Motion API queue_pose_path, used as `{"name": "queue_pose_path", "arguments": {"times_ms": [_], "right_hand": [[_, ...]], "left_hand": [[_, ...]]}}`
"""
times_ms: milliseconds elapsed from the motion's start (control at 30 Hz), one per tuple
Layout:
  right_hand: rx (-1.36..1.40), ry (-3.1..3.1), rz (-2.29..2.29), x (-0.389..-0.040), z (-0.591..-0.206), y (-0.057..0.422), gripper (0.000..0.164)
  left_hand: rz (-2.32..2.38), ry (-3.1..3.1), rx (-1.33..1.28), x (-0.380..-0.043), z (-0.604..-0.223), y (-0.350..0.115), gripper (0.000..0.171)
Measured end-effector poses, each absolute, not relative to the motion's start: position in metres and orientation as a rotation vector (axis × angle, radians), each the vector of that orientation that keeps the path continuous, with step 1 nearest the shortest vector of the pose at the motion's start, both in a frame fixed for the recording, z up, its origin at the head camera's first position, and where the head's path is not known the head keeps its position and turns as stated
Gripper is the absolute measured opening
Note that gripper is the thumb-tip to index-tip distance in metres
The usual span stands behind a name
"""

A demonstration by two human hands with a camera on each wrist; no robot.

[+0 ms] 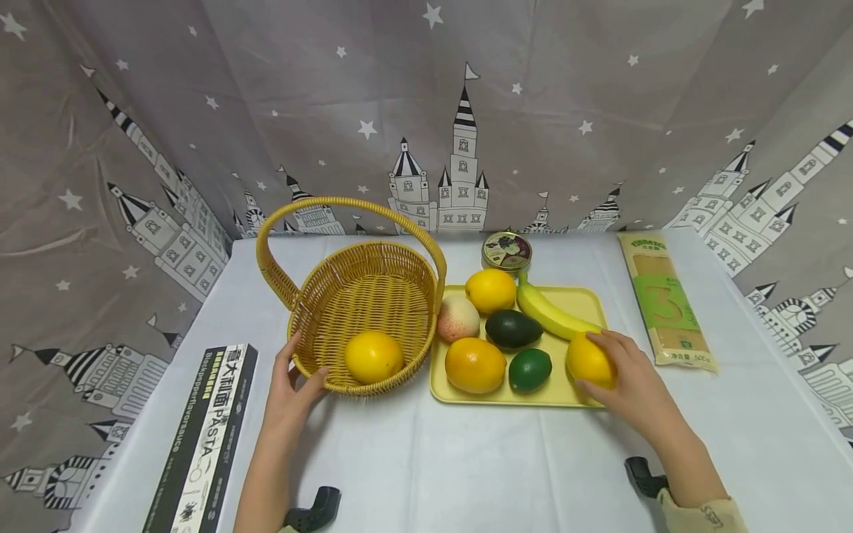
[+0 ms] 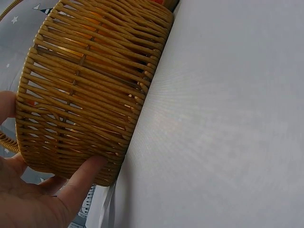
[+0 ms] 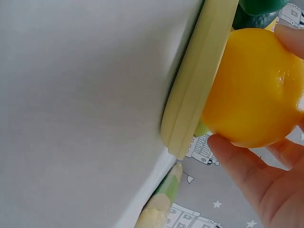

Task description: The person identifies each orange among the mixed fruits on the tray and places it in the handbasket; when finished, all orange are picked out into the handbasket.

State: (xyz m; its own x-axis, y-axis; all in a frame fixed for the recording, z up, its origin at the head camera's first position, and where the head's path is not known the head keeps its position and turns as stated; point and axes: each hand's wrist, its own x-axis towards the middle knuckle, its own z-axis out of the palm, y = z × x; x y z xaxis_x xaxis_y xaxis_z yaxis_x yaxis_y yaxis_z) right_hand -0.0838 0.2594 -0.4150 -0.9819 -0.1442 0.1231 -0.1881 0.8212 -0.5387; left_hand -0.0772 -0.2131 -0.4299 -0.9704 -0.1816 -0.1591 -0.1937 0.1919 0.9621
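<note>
At the right end of the yellow tray [image 1: 460,400], my right hand [image 1: 629,377] grips a round yellow-orange orange [image 3: 256,88], thumb on one side and fingers on the other. The orange sits close over the tray's floor in the right wrist view. My left hand [image 1: 289,392] holds the near left side of a wicker basket [image 2: 90,80], thumb at its rim and fingers against its woven wall. Inside the basket lies another orange fruit [image 1: 373,357]. The tray also bears a banana [image 1: 553,314], a peach [image 1: 457,320], two yellow-orange fruits [image 1: 475,366], a dark avocado [image 1: 513,329] and a green fruit [image 1: 530,369].
Behind the tray stands a round tin [image 1: 506,252]. A pasta packet [image 1: 668,300] lies to the right, a long black-and-white pasta box [image 1: 200,444] to the left. The basket's tall handle [image 1: 353,201] arches over it. A grey castle-print curtain [image 1: 266,89] hangs at the back.
</note>
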Motion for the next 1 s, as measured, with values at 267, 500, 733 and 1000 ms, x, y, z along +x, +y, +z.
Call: {"name": "queue_pose_path", "arguments": {"times_ms": [267,500,733,1000], "right_hand": [[0.275,-2.874,0.908,-0.087,-0.419,0.257,0.070],[0.313,-2.828,0.940,-0.089,-0.407,0.246,0.071],[0.422,-2.681,1.041,-0.094,-0.378,0.216,0.075],[0.547,-2.572,1.261,-0.103,-0.354,0.161,0.074]], "left_hand": [[1.933,2.430,-0.388,-0.077,-0.430,-0.214,0.078],[1.943,2.426,-0.379,-0.077,-0.430,-0.214,0.078],[1.933,2.445,-0.384,-0.075,-0.430,-0.215,0.078],[1.957,2.440,-0.358,-0.076,-0.431,-0.215,0.076]]}}
